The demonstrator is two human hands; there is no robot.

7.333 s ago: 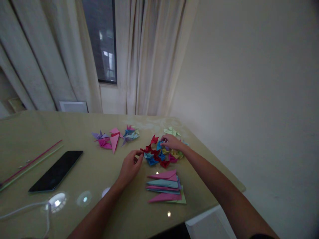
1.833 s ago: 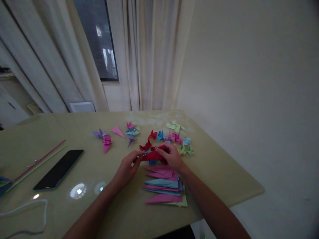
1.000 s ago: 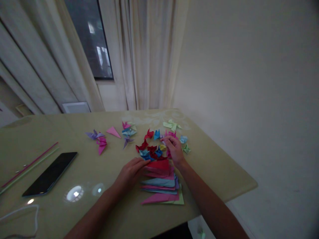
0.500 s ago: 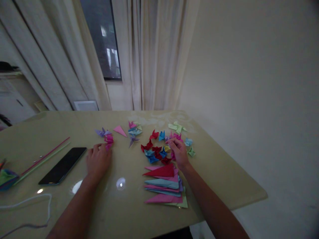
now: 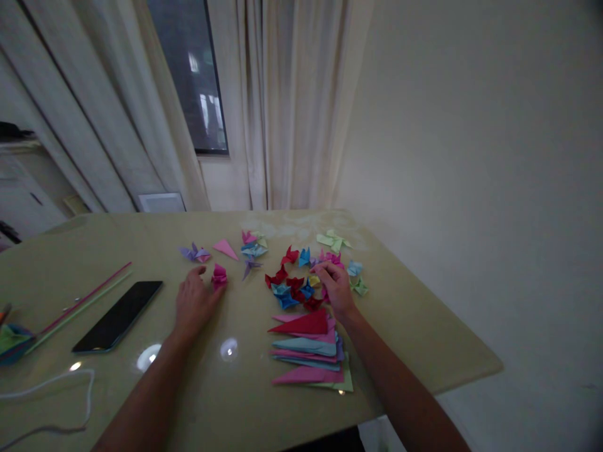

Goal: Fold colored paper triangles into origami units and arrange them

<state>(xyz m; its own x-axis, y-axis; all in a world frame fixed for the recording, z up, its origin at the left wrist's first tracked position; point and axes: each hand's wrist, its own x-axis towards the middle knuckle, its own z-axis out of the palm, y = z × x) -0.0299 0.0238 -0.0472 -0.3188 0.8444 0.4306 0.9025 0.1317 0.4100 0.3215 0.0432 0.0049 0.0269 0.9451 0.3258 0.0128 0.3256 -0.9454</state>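
My left hand [image 5: 195,298] rests on the table with its fingers apart. A magenta folded paper piece [image 5: 219,276] stands beside its thumb, seemingly touching it. Just beyond lies a lilac paper crane [image 5: 192,252]. On the right, my right hand [image 5: 335,287] reaches over a cluster of small folded paper pieces, its fingertips pinched together. What is between them, if anything, is too small to tell. Around the fingertips lie a yellow piece [image 5: 314,281], a blue piece [image 5: 304,257], red pieces [image 5: 296,287] and a magenta one [image 5: 333,258].
A stack of folded paper triangles [image 5: 306,345] lies near the front edge. A black phone [image 5: 117,317], two thin sticks [image 5: 85,301] and a white cable [image 5: 89,402] are on the left. Further back are a pink triangle [image 5: 226,249] and a pale green piece [image 5: 333,240].
My left hand has shifted right and its fingers have spread. The magenta piece has moved right, away from the lilac crane. My right hand stays almost in place.
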